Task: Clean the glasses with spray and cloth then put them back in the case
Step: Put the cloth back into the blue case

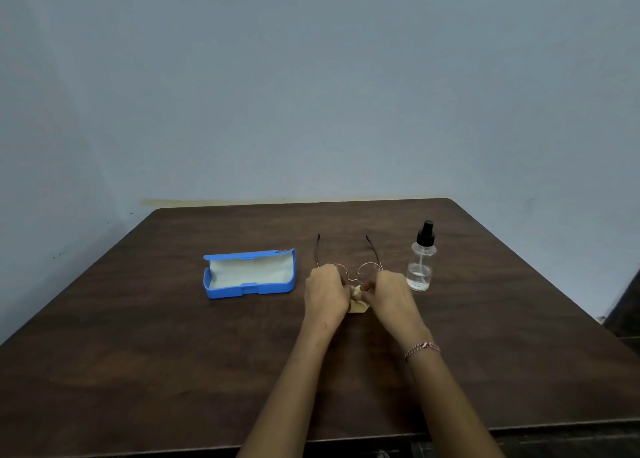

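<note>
Left hand (pixel 325 293) and right hand (pixel 393 295) pinch the crumpled yellow cloth (pixel 358 305); better open it flat before wiping the round wire-rimmed glasses (pixel 369 266).

L hand (pixel 325 293) + R hand (pixel 391 295) pinch yellow cloth (pixel 358 306) btwn them | glasses (pixel 369 271) just behind, temples open, on table (pixel 173 353) | blue case (pixel 249 274) open, left | spray bottle (pixel 421 260) upright, beside R hand

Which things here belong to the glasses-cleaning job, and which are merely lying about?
For the job: glasses, cloth, spray bottle, open blue case.
Merely there: bracelet on the right wrist, table, wall.
</note>
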A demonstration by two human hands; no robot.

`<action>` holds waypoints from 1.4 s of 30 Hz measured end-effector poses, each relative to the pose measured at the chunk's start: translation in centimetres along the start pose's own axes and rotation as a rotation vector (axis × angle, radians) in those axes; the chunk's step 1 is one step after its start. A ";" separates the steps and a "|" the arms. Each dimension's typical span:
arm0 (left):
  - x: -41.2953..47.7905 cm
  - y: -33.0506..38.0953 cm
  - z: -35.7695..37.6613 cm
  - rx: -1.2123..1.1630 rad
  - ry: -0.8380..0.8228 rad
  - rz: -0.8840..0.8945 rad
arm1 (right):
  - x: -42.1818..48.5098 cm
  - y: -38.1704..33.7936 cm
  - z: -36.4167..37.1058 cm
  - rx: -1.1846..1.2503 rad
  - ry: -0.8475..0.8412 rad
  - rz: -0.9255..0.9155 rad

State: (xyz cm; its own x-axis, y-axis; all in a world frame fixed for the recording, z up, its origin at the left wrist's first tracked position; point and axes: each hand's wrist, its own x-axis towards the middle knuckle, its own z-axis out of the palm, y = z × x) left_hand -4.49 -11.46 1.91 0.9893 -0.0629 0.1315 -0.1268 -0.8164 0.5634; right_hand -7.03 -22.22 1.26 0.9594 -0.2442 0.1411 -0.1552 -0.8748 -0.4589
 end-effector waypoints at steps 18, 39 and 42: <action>-4.0 -2.3 -4.5 -0.255 0.053 0.052 | -3.3 -1.3 -0.9 0.951 -0.143 0.015; -5.4 -4.1 -10.8 -0.918 -0.102 -0.254 | -5.3 -7.5 -0.1 1.613 -0.455 0.085; -5.3 -4.3 -11.0 -0.978 -0.095 -0.303 | -5.1 -8.0 0.2 1.576 -0.487 0.088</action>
State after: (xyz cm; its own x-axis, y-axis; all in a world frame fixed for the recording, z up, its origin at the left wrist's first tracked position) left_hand -9.98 -1.31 7.74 0.9857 -0.0115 -0.1678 0.1680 0.0167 0.9856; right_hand -10.65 -13.87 4.01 0.9875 0.1447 -0.0631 -0.1244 0.4669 -0.8755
